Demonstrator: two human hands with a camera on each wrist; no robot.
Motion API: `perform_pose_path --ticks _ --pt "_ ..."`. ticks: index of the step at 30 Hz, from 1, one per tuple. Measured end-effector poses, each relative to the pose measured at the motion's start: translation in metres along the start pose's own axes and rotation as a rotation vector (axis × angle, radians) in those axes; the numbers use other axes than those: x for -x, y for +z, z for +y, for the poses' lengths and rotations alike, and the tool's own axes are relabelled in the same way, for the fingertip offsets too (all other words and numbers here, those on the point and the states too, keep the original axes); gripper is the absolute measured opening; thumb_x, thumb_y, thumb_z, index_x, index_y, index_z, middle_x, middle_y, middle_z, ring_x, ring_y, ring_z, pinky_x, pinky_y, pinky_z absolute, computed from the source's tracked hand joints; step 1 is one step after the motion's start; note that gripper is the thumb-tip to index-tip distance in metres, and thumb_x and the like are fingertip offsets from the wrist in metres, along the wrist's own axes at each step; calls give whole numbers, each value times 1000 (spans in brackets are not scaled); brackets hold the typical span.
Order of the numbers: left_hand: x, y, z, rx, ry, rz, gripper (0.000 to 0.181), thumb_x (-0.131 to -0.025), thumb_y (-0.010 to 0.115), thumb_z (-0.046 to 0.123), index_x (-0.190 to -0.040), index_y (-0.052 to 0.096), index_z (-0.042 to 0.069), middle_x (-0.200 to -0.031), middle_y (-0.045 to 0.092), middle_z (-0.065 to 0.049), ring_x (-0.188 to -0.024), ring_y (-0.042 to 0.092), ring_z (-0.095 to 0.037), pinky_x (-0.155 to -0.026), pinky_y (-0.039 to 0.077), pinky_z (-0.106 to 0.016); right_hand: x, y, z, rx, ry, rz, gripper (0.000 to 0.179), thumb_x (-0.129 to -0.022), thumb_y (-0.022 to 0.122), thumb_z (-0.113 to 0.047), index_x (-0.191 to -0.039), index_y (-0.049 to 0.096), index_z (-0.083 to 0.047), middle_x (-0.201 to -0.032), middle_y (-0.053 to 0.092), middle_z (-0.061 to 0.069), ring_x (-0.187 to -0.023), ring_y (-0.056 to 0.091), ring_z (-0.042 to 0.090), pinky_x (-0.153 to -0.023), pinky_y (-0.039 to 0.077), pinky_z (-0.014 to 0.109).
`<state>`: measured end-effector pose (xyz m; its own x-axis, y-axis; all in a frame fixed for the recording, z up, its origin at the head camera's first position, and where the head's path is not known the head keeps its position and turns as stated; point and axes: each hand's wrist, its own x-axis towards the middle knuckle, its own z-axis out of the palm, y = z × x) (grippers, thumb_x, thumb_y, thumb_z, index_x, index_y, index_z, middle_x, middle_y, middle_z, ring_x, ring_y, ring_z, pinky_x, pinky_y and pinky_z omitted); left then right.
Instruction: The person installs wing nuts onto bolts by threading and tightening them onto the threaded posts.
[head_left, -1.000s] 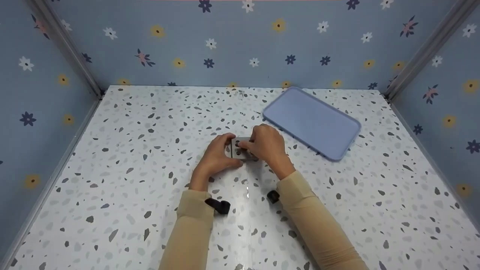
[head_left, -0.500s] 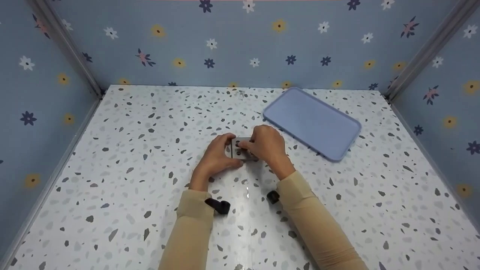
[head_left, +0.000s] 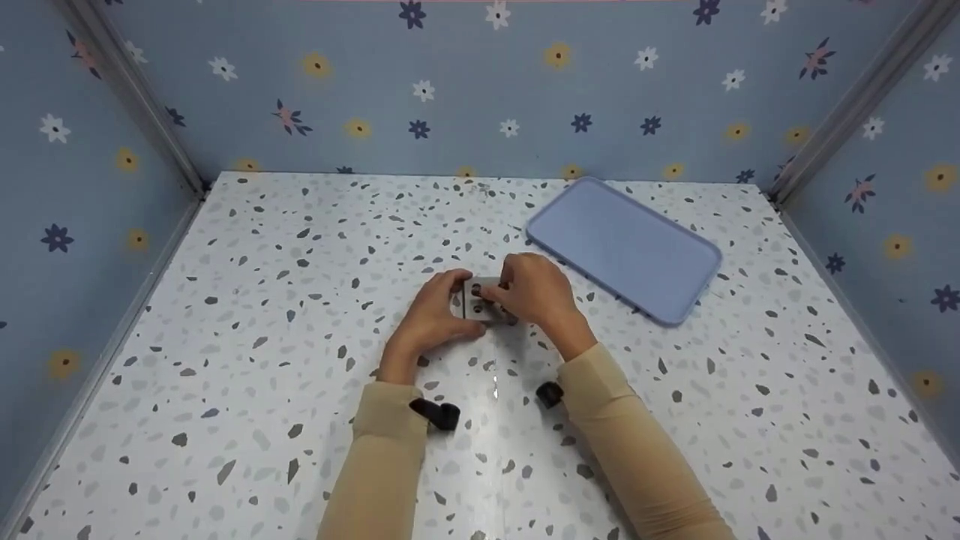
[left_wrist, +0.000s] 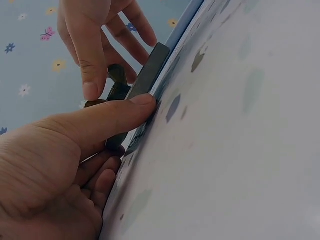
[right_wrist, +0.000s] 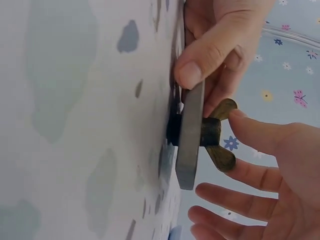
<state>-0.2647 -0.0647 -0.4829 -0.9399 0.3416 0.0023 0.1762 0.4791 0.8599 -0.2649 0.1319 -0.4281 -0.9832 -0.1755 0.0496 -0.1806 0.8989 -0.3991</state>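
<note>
A small grey plate with round holes [head_left: 491, 313] lies just above the speckled table, flat side up. My left hand [head_left: 433, 311] holds it by its edges, and in the left wrist view the left thumb [left_wrist: 120, 112] presses along one side. On the plate's upper face sits a dark wing nut with brass-coloured wings [right_wrist: 220, 157]. My right hand [head_left: 538, 289] pinches those wings between thumb and index finger, the other fingers loosely bent. A dark round end [right_wrist: 173, 129] sticks out beneath the plate. From the head, the right hand covers most of the wing nut.
A blue-grey rectangular tray [head_left: 626, 247] lies at an angle behind and to the right of the hands. Flower-patterned panels [head_left: 480, 90] wall the speckled white table [head_left: 262, 337] at the back and both sides.
My right hand has shifted very slightly, its wrist a little to the right, while staying at the wing nut. The left hand and the plate keep their place.
</note>
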Motion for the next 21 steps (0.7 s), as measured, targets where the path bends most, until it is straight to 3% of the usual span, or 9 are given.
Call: perform_pose_path --ticks 8,15,21 --pt "1 -1 -3 39 8 -29 105 -70 92 9 -162 40 11 -153 51 -11 -139 49 -29 -125 34 -44 5 -15 5 -42 -61 -2 32 -98 77 -34 -111 74 -5 -109 75 13 -94 67 29 -83 56 45" --pt "6 -9 1 63 -28 -84 121 -70 94 9 -169 27 23 -164 40 -7 -147 44 -28 -127 31 -49 10 -32 14 -92 -100 13 30 -100 74 -29 -115 75 -3 -116 75 15 -104 69 33 -92 57 50" --pt "13 -26 7 12 -35 -116 112 -80 91 13 -170 24 25 -171 28 -6 -152 39 -32 -125 36 -51 19 -51 29 -125 -120 66 29 -100 73 -26 -115 75 -1 -117 75 18 -110 69 37 -96 56 53"
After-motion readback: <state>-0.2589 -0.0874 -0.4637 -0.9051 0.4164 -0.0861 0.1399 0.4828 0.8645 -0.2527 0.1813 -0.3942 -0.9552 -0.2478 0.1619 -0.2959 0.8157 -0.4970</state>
